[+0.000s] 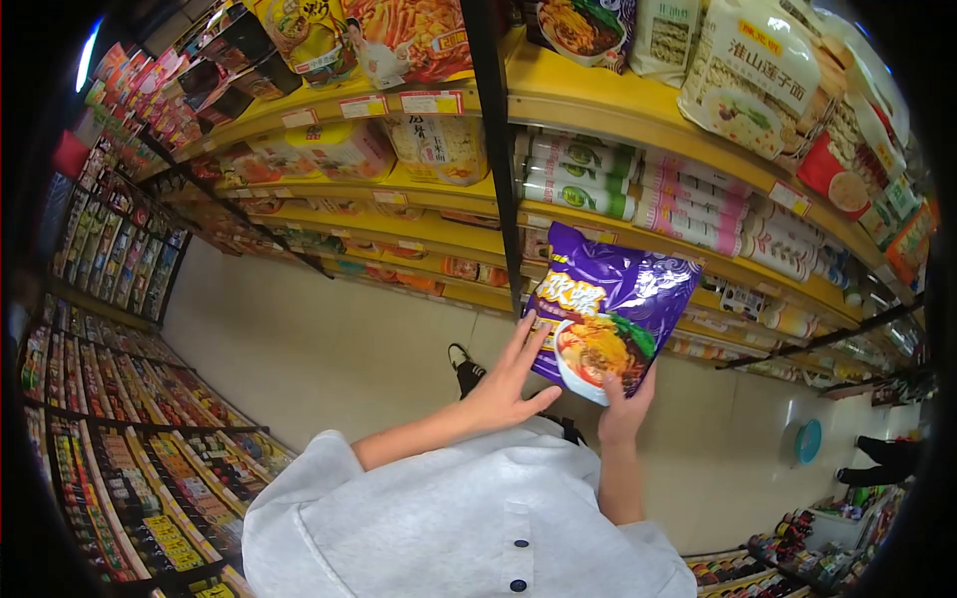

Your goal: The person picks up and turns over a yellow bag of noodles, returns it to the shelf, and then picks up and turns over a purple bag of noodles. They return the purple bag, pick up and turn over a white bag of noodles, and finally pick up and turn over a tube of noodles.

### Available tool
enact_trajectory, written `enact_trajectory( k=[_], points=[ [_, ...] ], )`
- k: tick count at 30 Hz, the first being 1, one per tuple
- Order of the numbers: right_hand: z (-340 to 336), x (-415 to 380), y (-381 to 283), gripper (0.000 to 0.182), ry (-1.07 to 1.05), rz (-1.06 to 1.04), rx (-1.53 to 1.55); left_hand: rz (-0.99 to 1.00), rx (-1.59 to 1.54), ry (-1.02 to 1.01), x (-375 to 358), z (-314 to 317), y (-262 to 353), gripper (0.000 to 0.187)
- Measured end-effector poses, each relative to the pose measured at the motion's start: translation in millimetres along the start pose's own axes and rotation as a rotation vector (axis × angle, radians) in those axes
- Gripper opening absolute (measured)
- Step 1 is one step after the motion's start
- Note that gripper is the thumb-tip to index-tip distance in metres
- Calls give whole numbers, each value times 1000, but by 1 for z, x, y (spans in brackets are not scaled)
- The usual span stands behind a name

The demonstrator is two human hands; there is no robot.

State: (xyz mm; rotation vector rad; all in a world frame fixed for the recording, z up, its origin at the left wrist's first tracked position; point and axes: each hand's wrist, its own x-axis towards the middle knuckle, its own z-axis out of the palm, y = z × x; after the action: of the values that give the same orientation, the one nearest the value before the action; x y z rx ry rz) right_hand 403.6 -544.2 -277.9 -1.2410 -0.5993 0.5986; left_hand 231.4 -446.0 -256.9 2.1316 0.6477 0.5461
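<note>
A purple bag of instant noodles, with a bowl of noodles pictured on its front, is held up in front of my chest. My right hand grips its lower right corner, the thumb on the front and the other fingers hidden behind. At the bag's lower left edge is my left hand, its fingers stretched out and apart, the fingertips against or just beside the packet. The bag tilts slightly, its printed face toward me.
Yellow shelves ahead carry noodle bags, and wrapped noodle rolls lie on a lower tier. More stocked racks stand at the left. On the tiled floor at the right is a teal basin, near another person's legs.
</note>
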Motion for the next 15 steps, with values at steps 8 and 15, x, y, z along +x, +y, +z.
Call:
enact_trajectory(
  k=[8, 15],
  points=[
    [55, -27, -48, 78, -257, -644, -838, -424, -1571, -17, 17, 5, -14, 85],
    [42, -30, -51, 47, -538, -792, -744, -484, -1905, -85, 7, 7, -42, 73]
  ],
)
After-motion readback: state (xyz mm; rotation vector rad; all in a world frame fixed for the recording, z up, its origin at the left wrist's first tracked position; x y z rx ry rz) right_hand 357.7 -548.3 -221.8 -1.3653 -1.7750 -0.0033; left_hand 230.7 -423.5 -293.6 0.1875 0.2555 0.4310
